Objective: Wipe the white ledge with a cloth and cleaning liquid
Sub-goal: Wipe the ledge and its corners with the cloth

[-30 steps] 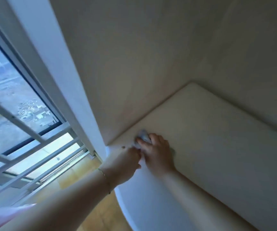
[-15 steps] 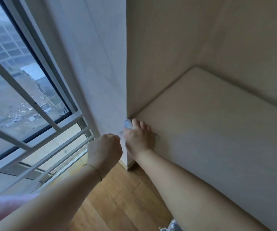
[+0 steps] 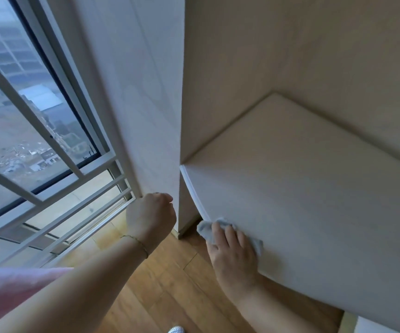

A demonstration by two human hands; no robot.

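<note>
Head view looks down on the white ledge [image 3: 302, 188], a broad, flat, matte slab with a faint wood grain and a thin, smooth, brighter white strip along its front edge. It sits in a recess between pale grained panels that rise from its back and left sides.

At the front edge of the ledge, towards its left end, lies the small crumpled pale-grey cloth [image 3: 205, 230], soft and wrinkled, bunched over the edge strip so that part lies on the ledge's top and part hangs past it. The right hand [image 3: 234, 253] lies on the cloth with fingers fairly straight and close together, pressing it flat onto the ledge; the thumb rests along the cloth's left side.

Left of the ledge, in front of the tall pale panel [image 3: 146, 104], the left hand [image 3: 149, 216] hangs in the air with its fingers curled into a fist, its back to the camera; the palm side is hidden. A thin gold chain bracelet [image 3: 139, 243] circles its wrist, and a soft pink sleeve [image 3: 9, 289] shows further down that arm.

Below the ledge runs a warm brown wooden plank floor [image 3: 170, 284]. Further left of the ledge stands a glass window with slim white metal bars [image 3: 50, 188].
</note>
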